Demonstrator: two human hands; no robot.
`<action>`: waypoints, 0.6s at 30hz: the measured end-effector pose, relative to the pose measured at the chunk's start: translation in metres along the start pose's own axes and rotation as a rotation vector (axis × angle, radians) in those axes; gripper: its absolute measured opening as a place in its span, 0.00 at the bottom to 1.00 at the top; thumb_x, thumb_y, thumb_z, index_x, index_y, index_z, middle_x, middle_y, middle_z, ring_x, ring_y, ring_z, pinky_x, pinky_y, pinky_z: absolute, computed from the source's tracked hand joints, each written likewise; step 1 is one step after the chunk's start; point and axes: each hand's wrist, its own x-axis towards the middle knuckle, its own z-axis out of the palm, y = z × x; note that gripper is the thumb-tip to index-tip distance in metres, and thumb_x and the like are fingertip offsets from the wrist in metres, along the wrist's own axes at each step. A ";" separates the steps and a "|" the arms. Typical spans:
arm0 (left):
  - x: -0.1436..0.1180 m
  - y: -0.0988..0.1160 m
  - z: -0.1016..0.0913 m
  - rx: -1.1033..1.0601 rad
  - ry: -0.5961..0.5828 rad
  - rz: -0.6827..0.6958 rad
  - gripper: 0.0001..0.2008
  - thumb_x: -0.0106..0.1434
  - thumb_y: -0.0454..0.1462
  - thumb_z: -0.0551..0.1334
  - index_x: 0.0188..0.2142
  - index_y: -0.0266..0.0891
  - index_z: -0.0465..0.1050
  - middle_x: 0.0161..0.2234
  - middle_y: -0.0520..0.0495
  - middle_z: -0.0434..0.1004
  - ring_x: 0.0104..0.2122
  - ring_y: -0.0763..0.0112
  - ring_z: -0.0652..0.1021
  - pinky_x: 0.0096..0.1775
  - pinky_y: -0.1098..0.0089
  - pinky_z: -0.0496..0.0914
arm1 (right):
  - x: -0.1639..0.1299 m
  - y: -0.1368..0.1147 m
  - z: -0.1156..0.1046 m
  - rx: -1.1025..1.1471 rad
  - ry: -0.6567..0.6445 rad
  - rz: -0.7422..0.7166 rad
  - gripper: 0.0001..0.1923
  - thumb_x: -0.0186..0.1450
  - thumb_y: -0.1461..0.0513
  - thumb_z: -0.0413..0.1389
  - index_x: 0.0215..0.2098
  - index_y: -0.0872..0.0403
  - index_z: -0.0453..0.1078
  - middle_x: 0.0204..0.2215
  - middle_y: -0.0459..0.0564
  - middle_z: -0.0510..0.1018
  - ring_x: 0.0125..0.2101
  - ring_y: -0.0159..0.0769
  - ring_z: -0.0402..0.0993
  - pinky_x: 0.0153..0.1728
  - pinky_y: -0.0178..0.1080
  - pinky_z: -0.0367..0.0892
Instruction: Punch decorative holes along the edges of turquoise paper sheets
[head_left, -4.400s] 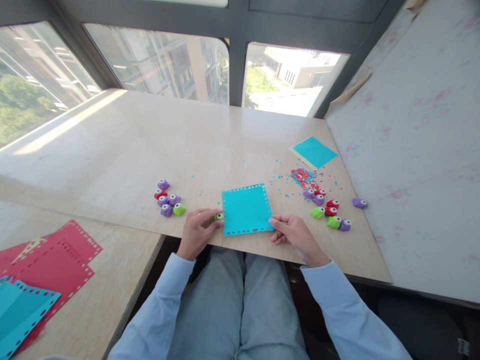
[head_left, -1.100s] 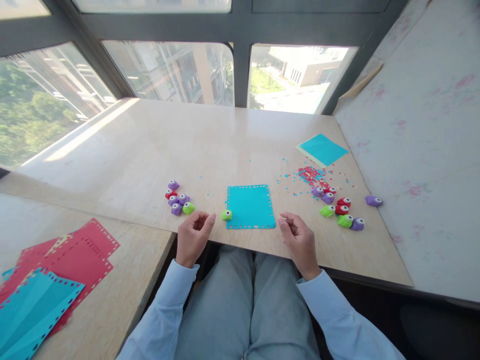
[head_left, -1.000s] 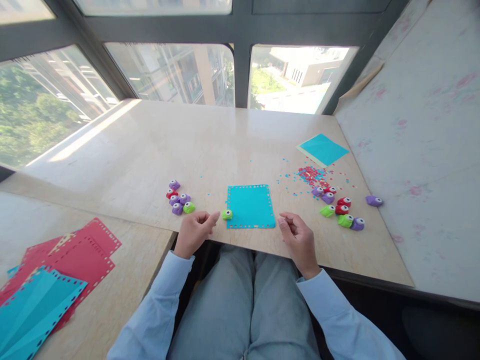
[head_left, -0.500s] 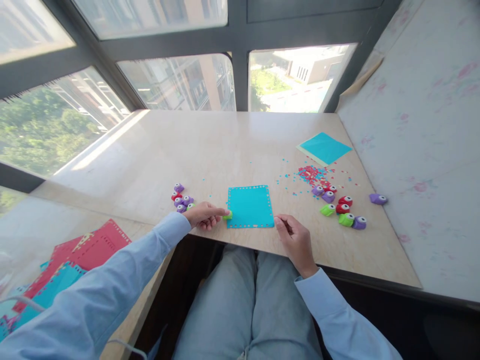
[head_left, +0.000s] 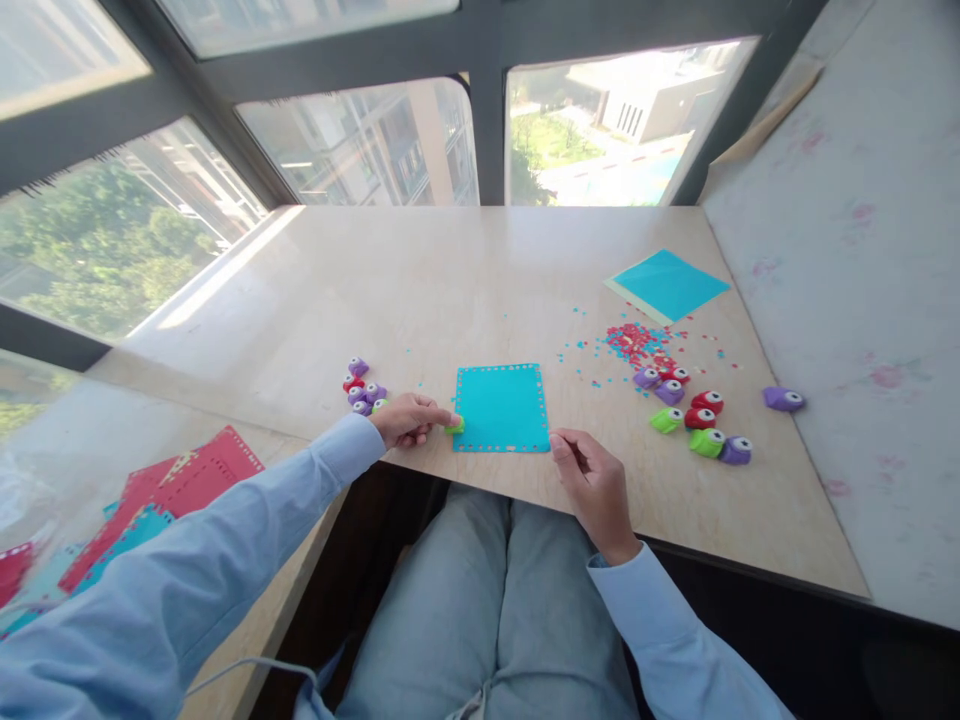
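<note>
A blue paper square (head_left: 501,407) with punched holes along its edges lies flat near the table's front edge. My left hand (head_left: 405,418) rests at its left side, fingertips on a small green punch (head_left: 454,424) that touches the paper's left edge. My right hand (head_left: 591,484) sits loosely curled on the table just right of the paper's lower right corner, holding nothing.
Small purple, red and green punches (head_left: 363,386) cluster left of my left hand; more punches (head_left: 694,415) lie to the right, one purple punch (head_left: 783,399) apart. Paper bits (head_left: 630,342) and a blue sheet (head_left: 667,284) lie beyond. Red and blue punched sheets (head_left: 161,495) sit on the lower left table.
My left hand has reached forward from the table edge to the green punch beside the paper. My right hand stays near the paper's right corner. The view has shifted slightly.
</note>
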 end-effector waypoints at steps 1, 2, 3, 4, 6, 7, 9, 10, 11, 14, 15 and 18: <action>0.000 0.000 0.000 -0.001 0.009 0.010 0.26 0.41 0.46 0.75 0.18 0.41 0.57 0.12 0.59 0.58 0.12 0.80 0.63 0.14 0.77 0.46 | 0.000 -0.001 0.000 -0.001 -0.001 0.003 0.14 0.68 0.53 0.54 0.38 0.54 0.74 0.28 0.49 0.78 0.26 0.34 0.73 0.25 0.34 0.67; 0.001 0.000 0.000 0.004 0.016 0.021 0.27 0.40 0.46 0.76 0.19 0.41 0.56 0.12 0.59 0.57 0.12 0.80 0.63 0.14 0.77 0.46 | 0.000 -0.001 0.000 -0.004 -0.001 0.006 0.14 0.68 0.53 0.54 0.37 0.54 0.75 0.28 0.49 0.78 0.26 0.34 0.73 0.25 0.34 0.67; 0.002 0.000 -0.001 0.014 0.022 0.029 0.28 0.40 0.47 0.76 0.19 0.41 0.55 0.11 0.60 0.56 0.12 0.80 0.63 0.14 0.77 0.46 | 0.000 -0.001 0.000 -0.008 -0.002 0.008 0.13 0.68 0.53 0.54 0.37 0.54 0.75 0.28 0.48 0.78 0.25 0.34 0.73 0.25 0.34 0.67; 0.003 0.001 -0.001 0.029 0.028 0.034 0.29 0.39 0.47 0.76 0.19 0.42 0.55 0.11 0.60 0.55 0.12 0.80 0.62 0.14 0.77 0.46 | 0.000 -0.002 0.000 -0.010 -0.001 0.011 0.13 0.68 0.53 0.54 0.38 0.54 0.75 0.27 0.48 0.78 0.25 0.34 0.73 0.25 0.34 0.67; 0.005 0.003 -0.003 0.063 0.038 0.029 0.30 0.38 0.47 0.77 0.19 0.42 0.53 0.10 0.61 0.54 0.11 0.80 0.62 0.14 0.77 0.46 | 0.000 -0.002 0.000 -0.013 0.000 0.017 0.13 0.68 0.53 0.55 0.38 0.54 0.75 0.27 0.48 0.78 0.25 0.33 0.73 0.26 0.34 0.68; 0.006 0.005 -0.004 0.083 0.039 0.022 0.31 0.38 0.47 0.77 0.19 0.42 0.53 0.10 0.61 0.54 0.11 0.79 0.62 0.14 0.77 0.47 | 0.001 -0.002 0.000 -0.015 0.000 0.019 0.13 0.68 0.53 0.55 0.38 0.54 0.75 0.27 0.48 0.78 0.25 0.33 0.73 0.26 0.35 0.68; 0.008 0.009 -0.006 0.126 0.034 0.002 0.31 0.37 0.46 0.78 0.19 0.43 0.52 0.10 0.61 0.54 0.12 0.78 0.64 0.13 0.78 0.48 | 0.001 -0.003 0.000 -0.021 0.002 0.022 0.13 0.68 0.54 0.55 0.38 0.53 0.75 0.27 0.48 0.78 0.24 0.33 0.73 0.26 0.35 0.68; 0.008 0.011 -0.007 0.142 0.026 -0.009 0.32 0.36 0.45 0.78 0.19 0.43 0.52 0.10 0.61 0.54 0.12 0.77 0.64 0.13 0.78 0.48 | 0.001 -0.003 0.000 -0.024 0.003 0.023 0.13 0.68 0.54 0.55 0.38 0.53 0.75 0.27 0.48 0.78 0.24 0.33 0.73 0.26 0.35 0.69; 0.009 0.013 -0.007 0.151 0.012 -0.020 0.32 0.36 0.45 0.78 0.19 0.43 0.52 0.10 0.60 0.55 0.12 0.77 0.65 0.13 0.78 0.50 | 0.002 -0.004 0.000 -0.026 0.005 0.025 0.13 0.68 0.54 0.55 0.38 0.53 0.75 0.27 0.48 0.78 0.24 0.33 0.74 0.26 0.35 0.69; 0.009 0.018 -0.005 0.177 -0.039 -0.050 0.30 0.39 0.45 0.77 0.22 0.43 0.53 0.11 0.60 0.58 0.13 0.76 0.67 0.15 0.78 0.55 | 0.003 -0.006 -0.001 -0.030 0.010 0.027 0.13 0.68 0.54 0.55 0.37 0.53 0.76 0.26 0.48 0.78 0.24 0.33 0.73 0.25 0.35 0.69; 0.009 0.019 -0.004 0.202 -0.052 -0.051 0.29 0.40 0.44 0.77 0.23 0.43 0.54 0.12 0.60 0.59 0.13 0.75 0.68 0.15 0.77 0.57 | 0.003 -0.007 -0.001 -0.029 0.011 0.026 0.13 0.68 0.54 0.55 0.37 0.53 0.76 0.26 0.48 0.78 0.23 0.33 0.73 0.25 0.35 0.70; 0.012 0.025 0.003 0.338 -0.077 -0.050 0.24 0.45 0.40 0.74 0.25 0.43 0.55 0.12 0.61 0.59 0.13 0.75 0.67 0.16 0.77 0.59 | 0.003 -0.008 -0.002 -0.021 0.017 0.032 0.13 0.68 0.53 0.55 0.36 0.53 0.75 0.25 0.48 0.78 0.22 0.33 0.73 0.25 0.35 0.70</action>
